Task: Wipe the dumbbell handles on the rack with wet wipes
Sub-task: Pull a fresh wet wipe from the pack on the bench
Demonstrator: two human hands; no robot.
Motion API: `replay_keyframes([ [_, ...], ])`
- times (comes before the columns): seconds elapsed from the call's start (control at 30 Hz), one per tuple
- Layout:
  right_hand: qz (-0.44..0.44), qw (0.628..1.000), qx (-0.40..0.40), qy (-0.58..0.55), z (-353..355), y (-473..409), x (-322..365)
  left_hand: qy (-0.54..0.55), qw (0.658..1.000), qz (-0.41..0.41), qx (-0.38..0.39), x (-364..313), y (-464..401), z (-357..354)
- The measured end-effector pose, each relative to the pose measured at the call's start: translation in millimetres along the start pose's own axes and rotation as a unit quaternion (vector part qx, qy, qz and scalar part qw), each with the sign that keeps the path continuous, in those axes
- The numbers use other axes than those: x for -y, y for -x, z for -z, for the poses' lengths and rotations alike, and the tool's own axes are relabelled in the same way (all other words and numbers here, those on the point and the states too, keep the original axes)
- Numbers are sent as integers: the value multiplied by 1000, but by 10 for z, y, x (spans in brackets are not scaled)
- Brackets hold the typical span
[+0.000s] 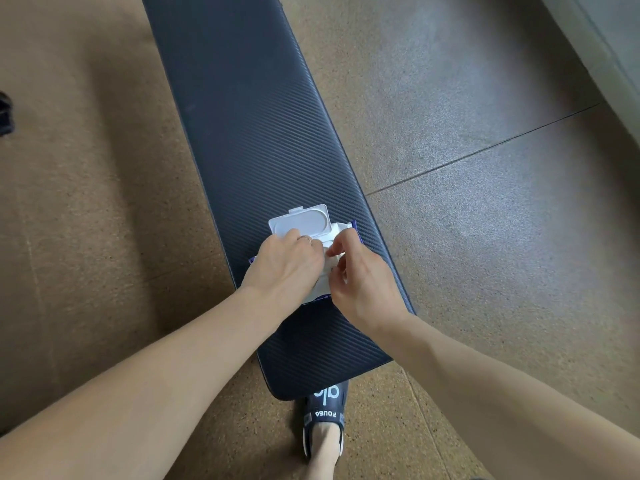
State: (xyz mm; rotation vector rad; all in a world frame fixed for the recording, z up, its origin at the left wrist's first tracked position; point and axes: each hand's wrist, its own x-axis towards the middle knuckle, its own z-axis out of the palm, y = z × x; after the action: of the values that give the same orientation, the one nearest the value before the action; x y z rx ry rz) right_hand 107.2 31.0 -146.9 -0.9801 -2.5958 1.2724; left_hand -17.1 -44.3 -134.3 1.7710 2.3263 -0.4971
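Right hand [363,289] pinches a white wipe [331,263] at the pack opening, fingers curled. Left hand [287,268] rests on the wipes pack [320,289], fingers bent by the opening; grip unclear. Lid [300,220] flipped up. Pack lies on a dark bench [256,133]. Sandalled foot [323,427] below the bench end, on the brown floor [86,202].

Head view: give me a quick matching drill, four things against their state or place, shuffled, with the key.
Things:
1. pack lid
2. left hand
3. right hand
4. wipes pack

States or places:
A. pinches a white wipe at the pack's opening
B. flipped open, standing up
C. lies on the dark bench pad
D. rests on the pack, fingers by the lid

Pairs: 1-B, 2-D, 3-A, 4-C
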Motion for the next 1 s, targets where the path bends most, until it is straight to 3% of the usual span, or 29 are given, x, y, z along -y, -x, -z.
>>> replay_keyframes([
  [0.13, -6, 1000, -1, 3, 12, 12, 14, 59, 998, -11, -21, 53, -5, 13],
  [0.3, -3, 1000, 7, 6, 43, 14, 39, 166, 980, -34, -104, 226, 57, -51],
  [0.43, 40, 999, 2, 30, 24, -5, 41, 248, 960, -26, -124, 262, 117, -77],
  [0.73, 52, 997, 9, 60, -34, -116, -13, 412, 903, 28, -119, 311, 294, 27],
  [0.87, 50, 997, -6, 64, 16, -114, 38, 407, 904, 16, -128, 296, 345, 111],
  [1.0, 14, 999, -37, 27, 139, -97, 118, 442, 885, 98, -112, 405, 330, 83],
])
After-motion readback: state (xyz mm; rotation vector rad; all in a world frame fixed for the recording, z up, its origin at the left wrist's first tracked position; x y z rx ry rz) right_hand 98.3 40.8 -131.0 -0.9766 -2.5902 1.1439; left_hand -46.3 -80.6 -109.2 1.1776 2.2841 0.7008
